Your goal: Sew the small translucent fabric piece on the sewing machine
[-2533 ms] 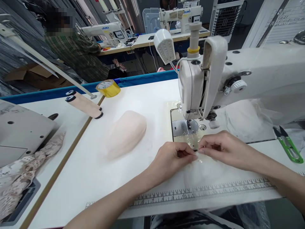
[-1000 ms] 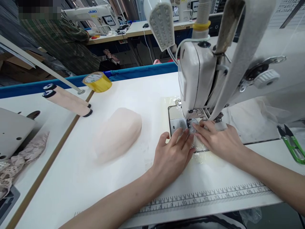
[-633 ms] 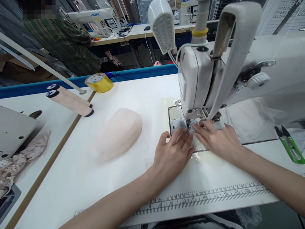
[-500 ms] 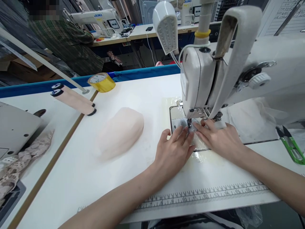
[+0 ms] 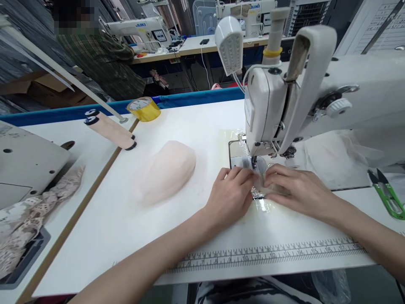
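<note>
A white sewing machine stands at the right, its presser foot low over the metal needle plate. A thin, sheer piece of fabric lies just in front of the foot, mostly covered by fingers. My left hand is at its left side, fingers curled and closed at its edge. My right hand pinches the fabric from the right, thumb under bent fingers. Left of my hands rests a pale pink moulded cup, touched by neither hand.
Green thread snips lie at the right; pale cloth is under the machine arm. Yellow tape and two thread spools sit back left. Lace lies far left. A printed ruler runs along the front edge. A person is beyond.
My fingers, stretched toward the presser foot before, are now more bent. My right hand has drawn slightly back toward me and right, and the sheer fabric shows between the hands. The view has shifted slightly.
</note>
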